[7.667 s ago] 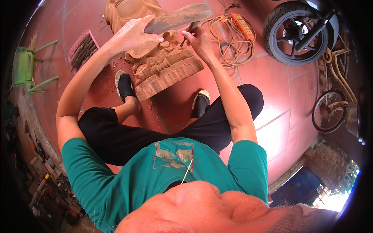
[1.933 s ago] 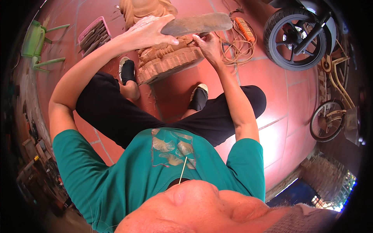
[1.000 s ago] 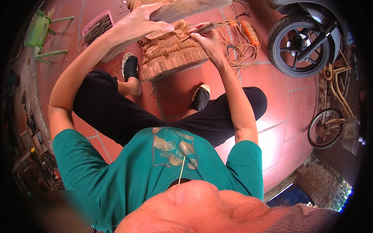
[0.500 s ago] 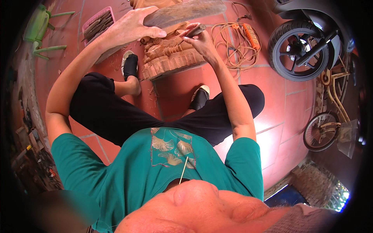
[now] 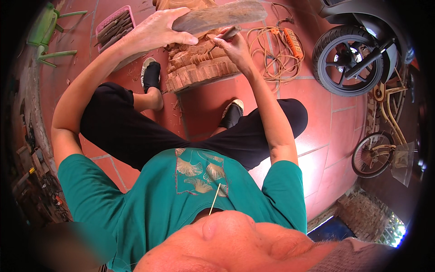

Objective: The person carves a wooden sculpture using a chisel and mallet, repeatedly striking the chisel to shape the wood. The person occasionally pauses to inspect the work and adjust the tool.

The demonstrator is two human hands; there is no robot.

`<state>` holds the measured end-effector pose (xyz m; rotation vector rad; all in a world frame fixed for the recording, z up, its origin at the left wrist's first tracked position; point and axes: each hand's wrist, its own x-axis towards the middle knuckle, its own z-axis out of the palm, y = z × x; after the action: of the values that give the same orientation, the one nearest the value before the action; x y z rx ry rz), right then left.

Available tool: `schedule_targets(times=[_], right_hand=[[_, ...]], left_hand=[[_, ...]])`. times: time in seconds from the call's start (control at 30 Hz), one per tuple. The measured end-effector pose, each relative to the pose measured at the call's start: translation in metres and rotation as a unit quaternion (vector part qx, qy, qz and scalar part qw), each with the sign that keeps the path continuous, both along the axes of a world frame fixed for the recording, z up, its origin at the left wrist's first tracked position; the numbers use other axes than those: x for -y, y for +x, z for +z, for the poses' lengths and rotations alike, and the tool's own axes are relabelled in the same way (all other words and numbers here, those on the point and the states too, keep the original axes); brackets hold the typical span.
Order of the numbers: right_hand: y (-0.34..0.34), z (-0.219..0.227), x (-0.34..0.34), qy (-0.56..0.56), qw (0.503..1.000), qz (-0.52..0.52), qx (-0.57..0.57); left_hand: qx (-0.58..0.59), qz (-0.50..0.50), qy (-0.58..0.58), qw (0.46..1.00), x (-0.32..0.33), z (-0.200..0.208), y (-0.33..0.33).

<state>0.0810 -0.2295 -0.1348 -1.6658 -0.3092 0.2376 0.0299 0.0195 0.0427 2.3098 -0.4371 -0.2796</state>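
Observation:
My left hand (image 5: pixel 165 31) is closed around one end of a long, flat wooden mallet (image 5: pixel 222 17), which reaches across to the right above my right hand. My right hand (image 5: pixel 233 45) grips a slim tool with a dark, blunt handle end, seemingly a carving chisel (image 5: pixel 232 31). The chisel's working end is hidden by my fingers and the carving. Below both hands a reddish-brown wood carving (image 5: pixel 199 68) lies on the floor, with ridged relief and a stepped base toward me. The mallet covers part of its middle.
A pink basket (image 5: pixel 131 13) of dark chisels stands at the back left, near a green plastic chair (image 5: pixel 43 34). Right of the carving lie a coiled cable (image 5: pixel 267 63) and an orange power strip (image 5: pixel 293 43). A motorbike wheel (image 5: pixel 349 59) and small bicycle stand further right. Wood shavings dot the tiles.
The mallet has shifted a little to the right and its far end has come slightly nearer the chisel handle. My right hand stays almost in place at the carving.

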Motion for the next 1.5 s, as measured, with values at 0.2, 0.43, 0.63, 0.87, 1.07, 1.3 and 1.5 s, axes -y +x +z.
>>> schedule_targets(times=[0.2,0.43,0.63,0.87,1.07,1.3,1.5], right_hand=[[-0.014,0.027,-0.011,-0.138,0.987,-0.048,0.063],[-0.008,0.016,-0.013,-0.172,0.975,-0.047,0.129],[-0.003,0.010,-0.013,-0.128,0.987,-0.041,0.088],[-0.007,0.011,-0.010,-0.103,0.988,-0.047,0.104],[-0.018,0.020,-0.004,-0.118,0.983,-0.047,0.136],[-0.028,0.025,-0.006,-0.106,0.988,-0.025,0.110],[-0.019,0.014,-0.001,-0.026,0.997,-0.063,0.029]], left_hand=[[-0.032,0.053,0.036,0.997,0.008,0.011,0.001],[0.053,-0.020,0.144,0.988,-0.004,-0.016,0.013],[-0.076,0.049,0.060,0.994,0.009,0.011,0.009],[0.011,-0.032,0.135,0.990,-0.001,-0.016,0.018],[0.032,-0.028,0.114,0.993,-0.001,-0.013,0.012],[0.070,-0.017,0.091,0.993,-0.002,-0.012,0.008],[0.092,-0.021,0.089,0.992,-0.004,-0.015,0.010]])
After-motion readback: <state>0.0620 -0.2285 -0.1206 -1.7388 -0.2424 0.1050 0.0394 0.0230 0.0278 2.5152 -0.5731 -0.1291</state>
